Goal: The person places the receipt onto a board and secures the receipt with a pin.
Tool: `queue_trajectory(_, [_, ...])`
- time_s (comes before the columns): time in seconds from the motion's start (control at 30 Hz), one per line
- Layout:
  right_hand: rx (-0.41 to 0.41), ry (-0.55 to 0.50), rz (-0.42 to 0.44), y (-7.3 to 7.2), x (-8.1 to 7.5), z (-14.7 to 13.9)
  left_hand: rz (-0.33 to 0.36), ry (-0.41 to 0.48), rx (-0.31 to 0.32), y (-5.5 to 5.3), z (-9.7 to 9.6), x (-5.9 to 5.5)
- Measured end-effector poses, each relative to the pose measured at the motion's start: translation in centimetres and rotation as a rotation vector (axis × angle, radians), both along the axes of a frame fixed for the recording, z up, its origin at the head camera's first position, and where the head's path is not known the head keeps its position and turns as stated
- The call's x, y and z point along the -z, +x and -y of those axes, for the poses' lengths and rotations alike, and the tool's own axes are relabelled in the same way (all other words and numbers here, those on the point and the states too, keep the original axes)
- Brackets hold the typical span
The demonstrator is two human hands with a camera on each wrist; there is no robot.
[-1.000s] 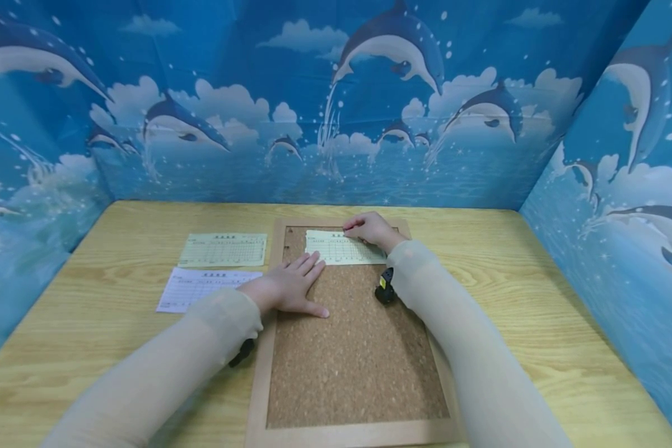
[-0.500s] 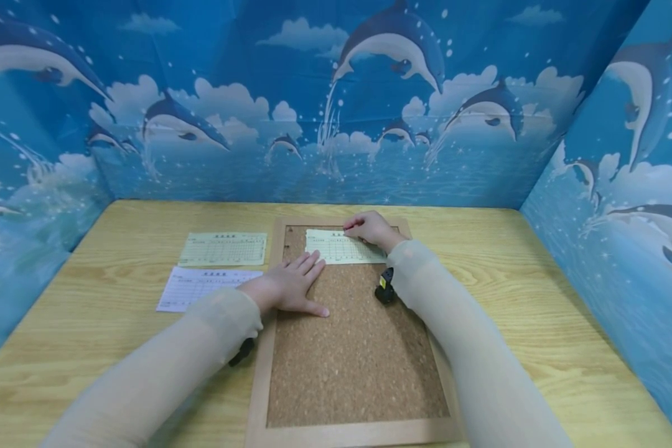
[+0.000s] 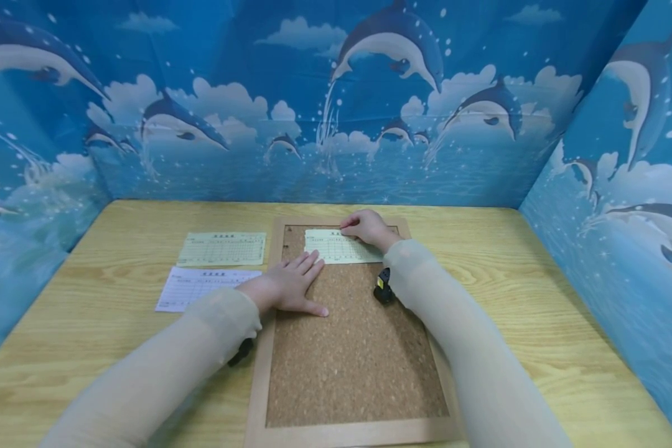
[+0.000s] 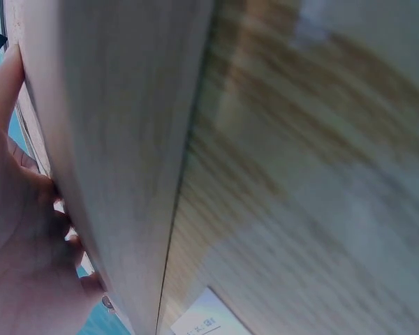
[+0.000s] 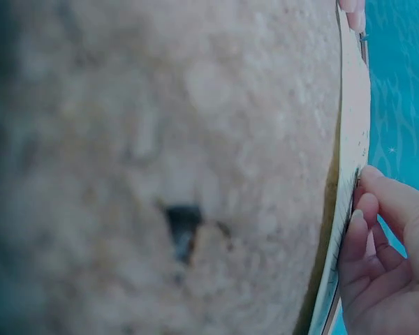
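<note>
A pale green printed form (image 3: pixel 338 249) lies across the upper part of a wood-framed corkboard (image 3: pixel 358 354). My left hand (image 3: pixel 294 285) rests spread on the board's left side, fingertips at the form's lower left corner. In the left wrist view, this hand (image 4: pixel 28 230) reaches over the frame's edge. At the form's top edge, my right hand (image 3: pixel 369 228) pinches a small push pin, mostly hidden by the fingertips. The right wrist view shows thumb and forefinger of that hand (image 5: pixel 394 251) together close against the paper.
Left of the board, a second green form (image 3: pixel 222 249) and a white form (image 3: pixel 193 288) lie on the wood-grain table (image 3: pixel 537 298); my left forearm partly covers the white one. A blue dolphin-print curtain (image 3: pixel 218 168) encloses the table's back and sides.
Both hands keep nearly the same places. The red bit that showed at my right fingertips earlier is now barely visible there.
</note>
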State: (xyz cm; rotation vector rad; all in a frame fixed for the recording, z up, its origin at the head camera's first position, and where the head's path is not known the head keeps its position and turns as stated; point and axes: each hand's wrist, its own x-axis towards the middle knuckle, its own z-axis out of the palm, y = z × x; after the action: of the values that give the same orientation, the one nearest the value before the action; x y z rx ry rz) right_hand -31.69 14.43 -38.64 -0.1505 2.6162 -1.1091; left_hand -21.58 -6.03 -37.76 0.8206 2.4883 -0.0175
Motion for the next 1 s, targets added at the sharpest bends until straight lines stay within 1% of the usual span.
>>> queue_trajectory(0.2, [0.003,-0.024,0.014,-0.17,0.19,0.02,0.004,-0.008,0.001,-0.23,0.0,0.26])
queue_trajectory(0.5, [0.011,-0.049,0.039,-0.24,0.11,-0.1,0.001,0.005,-0.004,-0.09,0.07,0.19])
queue_trajectory(1.0, [-0.014,-0.043,0.021,0.0,0.13,-0.24,-0.006,-0.004,-0.018,0.1,-0.09,-0.04])
